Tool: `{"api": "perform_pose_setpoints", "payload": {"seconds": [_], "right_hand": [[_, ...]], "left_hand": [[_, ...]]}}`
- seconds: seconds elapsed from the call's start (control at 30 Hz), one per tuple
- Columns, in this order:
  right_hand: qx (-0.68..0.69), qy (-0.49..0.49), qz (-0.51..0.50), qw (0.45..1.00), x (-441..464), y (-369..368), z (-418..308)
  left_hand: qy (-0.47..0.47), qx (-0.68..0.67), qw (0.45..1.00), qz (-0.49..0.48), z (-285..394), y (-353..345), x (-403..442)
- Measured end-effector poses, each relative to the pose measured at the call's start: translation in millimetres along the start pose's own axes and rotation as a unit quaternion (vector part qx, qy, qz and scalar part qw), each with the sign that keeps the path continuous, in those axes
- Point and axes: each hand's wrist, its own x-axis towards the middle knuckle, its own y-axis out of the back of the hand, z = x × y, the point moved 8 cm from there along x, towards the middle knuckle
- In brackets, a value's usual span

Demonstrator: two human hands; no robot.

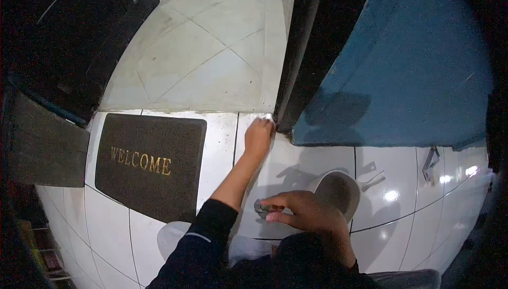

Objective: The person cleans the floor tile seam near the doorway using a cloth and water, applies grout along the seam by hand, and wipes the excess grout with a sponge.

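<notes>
My left hand (259, 136) reaches down to the floor at the threshold, beside the foot of the dark door frame (297, 66). Its fingers are curled and pressed together at the tile edge; whatever they may hold is hidden. Nearer my body, my right hand (309, 209) pinches a grey lump (261, 208) between thumb and fingers, with something reddish-brown showing at the fingertips. Just beyond that hand stands a pale round container (355, 196), its inside grey. A flat scraper-like tool (372, 179) lies to the container's right, partly lost in glare.
A dark doormat (148, 183) lettered WELCOME lies on the white tiles to the left. Past the threshold spreads a beige tiled floor (206, 51). A blue wall (407, 77) rises on the right, and a small angular object (431, 163) sits near its base.
</notes>
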Motion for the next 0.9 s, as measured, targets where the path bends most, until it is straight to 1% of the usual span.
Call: {"api": "perform_pose_setpoints", "payload": {"seconds": [0.1, 0.13, 0.17, 0.2, 0.27, 0.3, 0.37, 0.4, 0.47, 0.53, 0.57, 0.6, 0.67, 0.7, 0.77, 0.8, 0.87, 0.9], "right_hand": [[-0.014, -0.019, -0.004, 1.000, 0, 1, -1], [-0.008, -0.006, -0.009, 1.000, -2, 1, -4], [-0.003, 0.008, -0.013, 1.000, -4, 1, -6], [-0.004, 0.009, -0.012, 1.000, -4, 1, -2], [0.022, 0.008, 0.008, 1.000, -3, 1, 7], [0.025, 0.006, 0.006, 1.000, -2, 2, 4], [0.019, -0.053, -0.002, 0.998, 0, 6, 2], [0.019, -0.055, -0.002, 0.998, -1, 3, 3], [0.021, -0.006, 0.008, 1.000, -3, -1, 0], [0.006, 0.008, 0.014, 1.000, -7, 1, 2], [-0.004, 0.022, 0.016, 1.000, -7, 1, 2], [-0.004, 0.024, 0.018, 1.000, -5, 3, 3], [0.040, 0.004, 0.040, 0.998, -4, 5, 8], [0.043, 0.002, 0.037, 0.998, -4, 5, 6], [0.032, -0.041, 0.016, 0.999, -6, 6, 3], [0.029, -0.042, 0.017, 0.999, -8, 6, 5], [0.018, 0.044, 0.034, 0.998, -8, 6, -1], [0.019, 0.046, 0.035, 0.998, -7, 7, -1]], "left_hand": [[0.008, 0.004, 1.000, 0.019, -6, -2, 8], [0.009, 0.005, 1.000, 0.024, -4, 1, 11], [0.003, 0.029, 1.000, -0.003, 2, 0, 3], [0.002, 0.029, 1.000, -0.002, 4, -2, -5], [-0.013, -0.015, 0.999, 0.037, 7, 1, -16], [-0.027, -0.002, 0.999, 0.046, 9, 6, -12], [-0.014, 0.011, 0.999, 0.040, 3, 7, 3], [-0.008, 0.024, 0.999, 0.039, 1, 6, 10], [-0.014, 0.022, 0.999, 0.043, 4, 7, 9], [0.034, 0.029, 0.998, -0.041, 1, -5, -2], [0.033, 0.030, 0.998, -0.041, 1, -6, -4], [0.021, 0.022, 0.999, -0.020, 1, -3, -4], [0.002, 0.003, 1.000, 0.016, 3, 1, -9], [0.015, 0.015, 1.000, 0.023, -2, -2, -2], [0.014, 0.012, 1.000, 0.009, -8, -2, 10], [0.016, 0.007, 1.000, -0.001, -8, -1, 15], [0.000, 0.012, 1.000, 0.011, -3, -1, 4], [-0.013, 0.017, 1.000, 0.013, 3, 1, -8]]}}
